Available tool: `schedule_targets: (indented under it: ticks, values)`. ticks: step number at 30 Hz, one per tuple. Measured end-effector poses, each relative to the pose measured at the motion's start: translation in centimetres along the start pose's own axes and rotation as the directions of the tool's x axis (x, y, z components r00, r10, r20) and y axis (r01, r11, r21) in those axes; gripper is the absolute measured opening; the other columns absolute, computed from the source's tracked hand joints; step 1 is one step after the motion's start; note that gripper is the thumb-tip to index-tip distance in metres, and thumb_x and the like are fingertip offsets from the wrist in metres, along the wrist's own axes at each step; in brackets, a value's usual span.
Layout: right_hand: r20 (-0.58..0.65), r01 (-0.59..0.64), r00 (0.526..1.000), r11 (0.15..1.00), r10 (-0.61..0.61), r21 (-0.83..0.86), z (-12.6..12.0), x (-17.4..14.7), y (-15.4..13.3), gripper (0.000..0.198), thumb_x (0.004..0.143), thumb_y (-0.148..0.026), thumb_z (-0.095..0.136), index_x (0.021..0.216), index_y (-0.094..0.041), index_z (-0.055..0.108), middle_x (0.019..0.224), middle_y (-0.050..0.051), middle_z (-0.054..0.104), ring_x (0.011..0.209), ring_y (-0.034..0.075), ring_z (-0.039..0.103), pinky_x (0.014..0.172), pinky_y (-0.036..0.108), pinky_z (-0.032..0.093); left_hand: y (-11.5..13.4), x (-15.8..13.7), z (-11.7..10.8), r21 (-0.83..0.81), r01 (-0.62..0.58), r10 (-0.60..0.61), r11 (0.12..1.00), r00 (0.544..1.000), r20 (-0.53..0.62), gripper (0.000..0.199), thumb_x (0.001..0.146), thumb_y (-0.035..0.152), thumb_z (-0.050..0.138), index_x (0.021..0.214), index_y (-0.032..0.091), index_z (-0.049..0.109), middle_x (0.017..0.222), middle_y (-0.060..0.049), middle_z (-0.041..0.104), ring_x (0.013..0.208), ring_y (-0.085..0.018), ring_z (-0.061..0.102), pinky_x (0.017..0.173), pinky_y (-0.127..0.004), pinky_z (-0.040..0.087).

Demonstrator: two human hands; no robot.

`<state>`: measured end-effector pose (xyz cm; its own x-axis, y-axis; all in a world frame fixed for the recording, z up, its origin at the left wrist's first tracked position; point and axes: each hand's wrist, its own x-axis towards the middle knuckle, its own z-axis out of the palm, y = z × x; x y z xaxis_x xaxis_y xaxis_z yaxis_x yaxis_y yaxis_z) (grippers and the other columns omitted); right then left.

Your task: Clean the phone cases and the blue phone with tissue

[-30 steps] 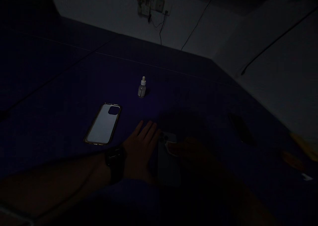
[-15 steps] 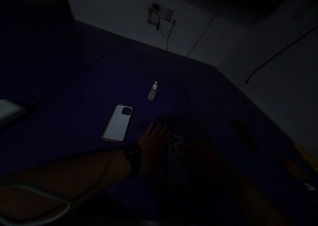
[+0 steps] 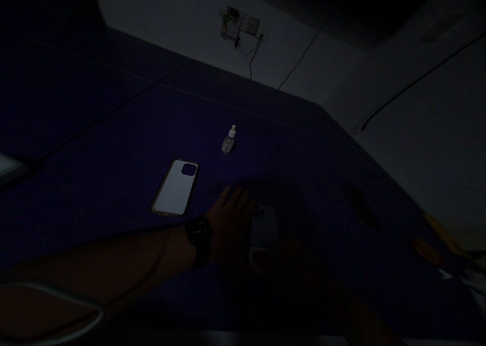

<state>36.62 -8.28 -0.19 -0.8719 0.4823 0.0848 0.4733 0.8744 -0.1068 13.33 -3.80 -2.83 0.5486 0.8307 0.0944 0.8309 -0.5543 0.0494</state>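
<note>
Blue surface (image 3: 212, 113) stretches past phone's (image 3: 265, 228) edge; left fingers (image 3: 235, 199) straight, right fingers (image 3: 262, 258) holding pad (image 3: 251, 259).

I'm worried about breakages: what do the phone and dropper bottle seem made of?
Phone: back perhaps smooth glass, looking even and greyish, though darkness leaves this open.
Dropper bottle: smooth body, glass or clear plastic, as it looks see-through; white top perhaps plastic.

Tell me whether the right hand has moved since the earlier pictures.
Yes. Judged against the phone case, the right hand has shifted toward the person, now farther down the phone from its camera lenses.
</note>
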Motion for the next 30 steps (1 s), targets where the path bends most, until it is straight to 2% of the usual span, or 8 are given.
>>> schedule_targets:
  ticks: [6,8,11,14,20,25,28,30]
  values:
    - [-0.080,-0.157,0.985,0.987,0.155,-0.015,-0.8,2.6,2.6,0.044,0.101,-0.014,0.040,0.139,-0.024,0.058,0.137,0.007,0.065,0.109,0.022,0.063,0.092,0.041,0.049,-0.9,-0.5,0.3,-0.001,-0.106,0.106,0.994,0.994,-0.033,0.094,0.084,0.060,0.061,0.156,0.010,0.029,0.163,-0.021,0.028,0.153,-0.041,0.020,0.123,-0.061,0.013]
    - [-0.048,-0.120,0.992,0.993,0.121,0.008,-0.7,2.1,2.0,0.044,0.101,-0.016,0.039,0.140,-0.024,0.057,0.136,0.007,0.066,0.107,0.022,0.064,0.090,0.040,0.049,-0.7,-0.4,0.2,-0.007,-0.098,0.098,0.995,0.995,-0.030,0.092,0.084,0.058,0.062,0.155,0.010,0.031,0.163,-0.020,0.029,0.153,-0.040,0.020,0.123,-0.059,0.013]
    - [0.014,-0.037,0.999,0.998,0.037,0.056,-0.3,0.3,0.1,0.043,0.103,-0.020,0.038,0.141,-0.028,0.057,0.129,0.004,0.070,0.096,0.020,0.066,0.082,0.036,0.050,0.0,-0.1,-0.1,-0.004,-0.014,0.014,1.000,1.000,0.012,0.075,0.090,0.040,0.061,0.154,0.013,0.034,0.163,-0.016,0.032,0.152,-0.036,0.026,0.124,-0.055,0.017]
    - [0.024,-0.030,0.999,0.998,0.028,0.058,-0.3,-0.6,-0.7,0.043,0.103,-0.022,0.039,0.140,-0.032,0.057,0.128,0.002,0.071,0.088,0.018,0.066,0.078,0.035,0.049,0.4,0.1,-0.3,0.012,0.051,-0.052,0.999,0.998,0.038,0.067,0.092,0.030,0.058,0.154,0.016,0.036,0.163,-0.015,0.033,0.151,-0.034,0.029,0.123,-0.054,0.021]
    - [-0.054,-0.193,0.980,0.981,0.192,-0.019,-0.6,1.0,2.1,0.042,0.101,-0.016,0.041,0.137,-0.025,0.060,0.136,0.007,0.066,0.101,0.022,0.064,0.086,0.040,0.049,-0.7,-0.4,-0.8,-0.018,-0.074,0.074,0.997,0.997,0.024,0.099,0.079,0.062,0.066,0.156,0.012,0.028,0.163,-0.020,0.029,0.153,-0.039,0.021,0.123,-0.059,0.013]
    - [0.008,-0.093,0.996,0.994,0.093,0.062,0.0,-1.3,0.3,0.049,0.099,-0.015,0.042,0.146,-0.027,0.051,0.135,0.006,0.067,0.091,0.019,0.067,0.079,0.036,0.053,-0.2,-0.4,-0.3,0.014,-0.018,0.018,1.000,1.000,-0.006,0.073,0.090,0.038,0.061,0.154,0.016,0.034,0.162,-0.017,0.033,0.151,-0.035,0.029,0.123,-0.055,0.020]
    - [0.029,-0.048,0.999,0.993,0.045,0.107,0.4,-2.8,-1.0,0.049,0.099,-0.018,0.045,0.145,-0.033,0.051,0.130,0.002,0.070,0.095,0.018,0.069,0.083,0.034,0.055,0.1,-0.5,0.2,0.011,0.013,-0.013,1.000,0.998,-0.060,0.075,0.088,0.040,0.065,0.154,0.019,0.035,0.163,-0.015,0.033,0.152,-0.036,0.027,0.124,-0.057,0.018]
    - [0.006,-0.093,0.996,0.990,0.093,0.102,0.6,-3.1,-0.7,0.049,0.098,-0.018,0.045,0.146,-0.030,0.051,0.134,0.005,0.067,0.104,0.020,0.069,0.089,0.038,0.055,-0.1,-0.6,0.2,-0.011,0.003,-0.004,1.000,0.998,-0.056,0.084,0.083,0.049,0.067,0.154,0.018,0.033,0.163,-0.016,0.032,0.152,-0.038,0.025,0.123,-0.059,0.017]
